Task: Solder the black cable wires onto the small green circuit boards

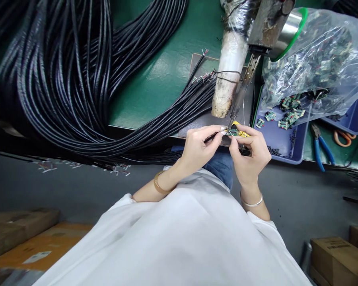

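Between my hands, near the table's front edge, a small green circuit board sits against a yellow piece under the tip of a soldering iron. The fingers of my left hand pinch the end of a black cable at the board's left side. My right hand is closed at the board's right, its thumb and forefinger on a thin silvery wire. Where the wire meets the board is too small to tell.
Black cables are heaped at the left. A wrapped white tube stands behind my hands. To the right are a blue tray of boards, a plastic bag, blue-handled pliers and orange-handled scissors.
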### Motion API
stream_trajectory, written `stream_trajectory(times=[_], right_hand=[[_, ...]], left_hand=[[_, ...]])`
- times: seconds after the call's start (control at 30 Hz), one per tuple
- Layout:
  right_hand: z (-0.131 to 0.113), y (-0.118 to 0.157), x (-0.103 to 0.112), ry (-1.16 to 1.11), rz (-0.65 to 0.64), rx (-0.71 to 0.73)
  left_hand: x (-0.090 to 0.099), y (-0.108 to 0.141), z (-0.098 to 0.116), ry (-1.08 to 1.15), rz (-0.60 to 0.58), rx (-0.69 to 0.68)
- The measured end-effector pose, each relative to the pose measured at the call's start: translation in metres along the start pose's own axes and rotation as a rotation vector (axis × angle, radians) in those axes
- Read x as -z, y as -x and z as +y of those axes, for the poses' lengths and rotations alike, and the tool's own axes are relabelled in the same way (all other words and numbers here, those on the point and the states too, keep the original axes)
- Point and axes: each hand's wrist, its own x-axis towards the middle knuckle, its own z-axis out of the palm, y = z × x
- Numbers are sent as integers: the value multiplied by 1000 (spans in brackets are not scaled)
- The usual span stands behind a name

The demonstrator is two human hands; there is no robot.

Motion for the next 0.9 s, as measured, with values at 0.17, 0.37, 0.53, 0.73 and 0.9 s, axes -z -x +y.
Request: stream_trajectory(times=[0.17,0.37,0.53,0.73,0.9], right_hand=[[-1,-1,-1,-12,13,24],[-4,0,-3,-8,45,25],[-9,1,0,-14,41,40],[-4,6,0,29,13,70],[-1,7,0,42,22,91]], left_hand=[[2,0,4,-55,35,-116],[4,1,6,-124,55,-179],[4,1,7,-138,51,-177],[5,3,7,-144,10,-113],[4,2,6,-69,-23,-1]])
